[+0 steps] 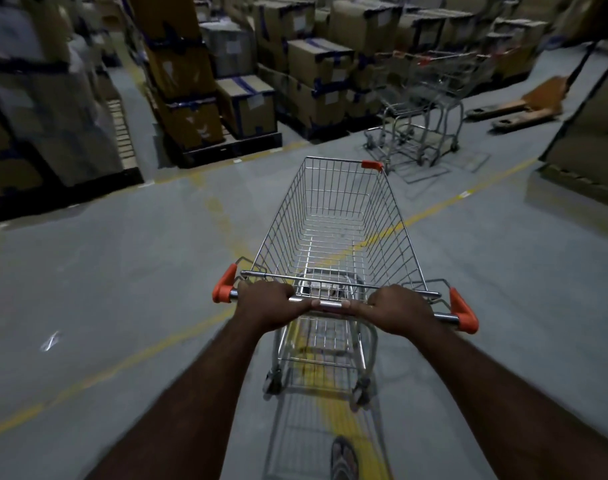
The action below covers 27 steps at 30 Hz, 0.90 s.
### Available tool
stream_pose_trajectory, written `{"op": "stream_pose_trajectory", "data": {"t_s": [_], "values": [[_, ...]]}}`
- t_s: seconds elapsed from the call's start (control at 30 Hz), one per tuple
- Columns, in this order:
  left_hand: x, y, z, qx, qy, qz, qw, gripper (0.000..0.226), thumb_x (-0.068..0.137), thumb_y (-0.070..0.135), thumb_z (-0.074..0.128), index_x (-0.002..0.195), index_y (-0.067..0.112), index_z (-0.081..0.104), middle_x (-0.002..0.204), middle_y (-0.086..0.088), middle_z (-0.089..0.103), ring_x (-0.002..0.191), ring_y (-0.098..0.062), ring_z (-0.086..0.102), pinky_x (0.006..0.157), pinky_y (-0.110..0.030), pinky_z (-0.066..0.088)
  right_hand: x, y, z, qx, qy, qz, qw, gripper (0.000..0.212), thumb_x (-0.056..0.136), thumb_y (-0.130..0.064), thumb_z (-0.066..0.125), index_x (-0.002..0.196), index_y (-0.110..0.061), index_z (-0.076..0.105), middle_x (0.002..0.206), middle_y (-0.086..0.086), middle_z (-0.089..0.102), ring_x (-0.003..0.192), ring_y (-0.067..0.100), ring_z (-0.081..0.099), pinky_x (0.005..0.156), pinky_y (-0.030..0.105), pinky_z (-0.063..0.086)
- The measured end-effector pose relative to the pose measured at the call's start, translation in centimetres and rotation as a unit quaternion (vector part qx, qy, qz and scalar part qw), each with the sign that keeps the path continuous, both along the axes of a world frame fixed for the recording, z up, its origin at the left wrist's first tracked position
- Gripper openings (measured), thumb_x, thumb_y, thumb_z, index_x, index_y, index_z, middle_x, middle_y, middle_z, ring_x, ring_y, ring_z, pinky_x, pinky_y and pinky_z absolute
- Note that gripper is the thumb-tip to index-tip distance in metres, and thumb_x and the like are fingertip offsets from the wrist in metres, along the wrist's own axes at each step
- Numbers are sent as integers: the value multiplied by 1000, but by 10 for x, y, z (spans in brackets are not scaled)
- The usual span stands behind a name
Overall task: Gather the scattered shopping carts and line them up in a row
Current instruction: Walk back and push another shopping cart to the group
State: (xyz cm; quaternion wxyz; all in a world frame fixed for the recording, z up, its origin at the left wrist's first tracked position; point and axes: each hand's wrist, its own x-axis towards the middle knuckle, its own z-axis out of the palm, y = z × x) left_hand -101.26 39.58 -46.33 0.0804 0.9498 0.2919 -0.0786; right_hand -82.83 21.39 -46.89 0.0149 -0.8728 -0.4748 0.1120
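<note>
We see a wide grey concrete floor crossed by painted yellow lines. Tall stacks of brown cardboard boxes with dark blue tape stand on dark pallets along its far side and its left side.

On the floor in the middle stands a silver wire shopping cart with an empty basket. Its narrow front end points away from us, towards the far right. A group of similar silver wire carts stands there, nested one into another against the boxes and well apart from the near one. Blur keeps us from counting them. Just right of that group lies a low orange pallet jack, its forks flat on the floor.

Both bare forearms reach forward to the near cart's chrome handle bar. The left hand grips the bar left of centre and the right hand grips it right of centre. On each hand the fingers are pressed together and curled over the top of the bar. The thumbs lie along it, pointing inward and nearly meeting, with a short bare stretch of chrome between them.

Orange plastic caps sit on both ends of the handle, and another sits on the basket's front right corner. One foot in a sandal shows at the bottom edge, behind the cart's rear wheels.
</note>
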Motion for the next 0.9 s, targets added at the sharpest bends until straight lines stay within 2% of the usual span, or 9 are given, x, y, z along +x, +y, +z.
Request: {"op": "stream_pose_trajectory", "data": {"t_s": [0.17, 0.3, 0.37, 0.43, 0.5, 0.57, 0.7, 0.83, 0.9], "values": [[87, 28, -1, 3, -5, -2, 1000, 79, 78, 93, 22, 78, 25, 63, 75, 8, 60, 88, -18, 62, 96, -44, 33, 82, 23, 0, -8, 1, -28, 1000, 94, 69, -99, 16, 63, -18, 63, 64, -1, 59, 67, 18, 60, 69, 28, 49], [152, 50, -3, 2, -10, -7, 1000, 80, 74, 94, 19, 78, 27, 62, 77, 7, 64, 88, -17, 63, 90, -41, 33, 148, 43, -1, -21, 22, -29, 999, 112, 54, -105, -1, 78, -22, 71, 72, -2, 63, 74, 18, 63, 77, 31, 52], [182, 60, -4, 10, -12, -7, 1000, 83, 74, 95, 18, 81, 27, 65, 81, 6, 67, 91, -17, 64, 90, -40, 34, 176, 53, 0, -30, 27, -28, 999, 112, 56, -105, 0, 82, -23, 71, 79, -2, 66, 80, 19, 64, 85, 35, 51], [211, 70, -5, 11, -12, -4, 1000, 83, 76, 94, 20, 86, 28, 68, 87, 6, 70, 95, -18, 65, 91, -41, 34, 202, 64, 2, -58, 0, -34, 998, 99, 70, -98, 8, 93, -27, 72, 95, -2, 70, 95, 22, 65, 98, 44, 42], [240, 78, -4, 11, -7, 0, 1000, 82, 77, 94, 22, 91, 28, 70, 92, 5, 72, 99, -19, 65, 92, -41, 34, 224, 75, 5, -63, -16, -52, 997, 82, 82, -90, 17, 104, -31, 71, 108, 1, 70, 108, 25, 61, 104, 53, 33], [270, 85, -2, 13, -7, 4, 1000, 85, 74, 95, 19, 88, 27, 69, 92, 5, 72, 99, -20, 65, 96, -43, 35, 247, 86, 6, -44, 0, -79, 996, 70, 87, -83, 26, 106, -31, 68, 113, 3, 68, 114, 28, 58, 104, 55, 32], [323, 106, -5, 13, -14, 6, 1000, 75, 78, 93, 24, 80, 28, 62, 94, 5, 72, 100, -21, 64, 102, -47, 33, 293, 108, -2, 9, 35, -130, 991, 56, 92, -71, 34, 110, -30, 67, 122, 0, 65, 120, 27, 53, 105, 55, 25], [377, 134, -7, 29, -18, 4, 999, 72, 79, 92, 23, 79, 30, 60, 95, 5, 72, 101, -22, 65, 98, -47, 31, 350, 139, -2, 19, 50, -134, 989, 53, 93, -71, 35, 96, -28, 67, 114, -2, 67, 117, 25, 54, 108, 58, 19], [405, 151, -7, 34, -23, 5, 999, 76, 78, 93, 21, 86, 31, 65, 99, 4, 73, 105, -23, 64, 96, -46, 31, 380, 157, -1, 14, 53, -131, 990, 49, 94, -71, 35, 88, -30, 62, 112, -2, 68, 116, 24, 55, 108, 58, 19]]}}
